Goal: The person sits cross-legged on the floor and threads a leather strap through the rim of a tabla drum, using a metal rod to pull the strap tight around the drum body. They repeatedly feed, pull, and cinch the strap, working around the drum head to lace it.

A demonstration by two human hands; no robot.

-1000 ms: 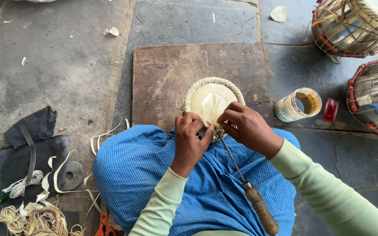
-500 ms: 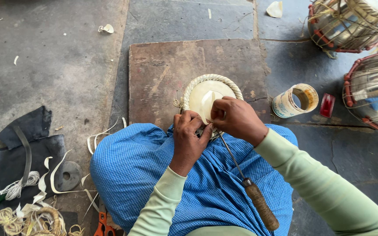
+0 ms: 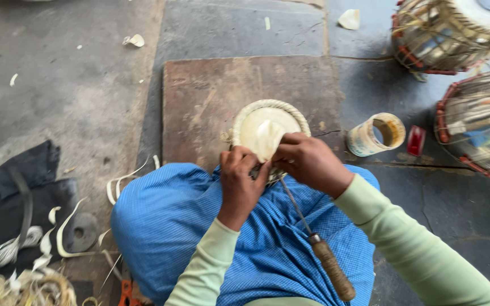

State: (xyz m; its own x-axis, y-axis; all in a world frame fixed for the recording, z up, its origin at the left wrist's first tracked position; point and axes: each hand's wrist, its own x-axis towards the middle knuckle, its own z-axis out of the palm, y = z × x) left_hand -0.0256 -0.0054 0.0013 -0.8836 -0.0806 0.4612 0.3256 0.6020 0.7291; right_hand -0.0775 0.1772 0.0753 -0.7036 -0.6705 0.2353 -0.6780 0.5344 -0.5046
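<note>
Round drumhead (image 3: 262, 127) (pale hide, braided rim) gripped by left hand (image 3: 241, 180) and right hand (image 3: 308, 161).

We see a brown wooden board (image 3: 216, 96) lying flat on the grey stone floor (image 3: 58, 85). To its right stands an open, stained tin can (image 3: 375, 135), with a small red object (image 3: 415, 140) just beside it. Two laced drums (image 3: 446, 31) (image 3: 477, 127) sit at the upper right. At the lower left, pale strips (image 3: 63, 226) curl over dark cloth (image 3: 12, 192), near a tangle of cord (image 3: 26, 289). Small pale scraps (image 3: 349, 18) dot the floor.
</note>
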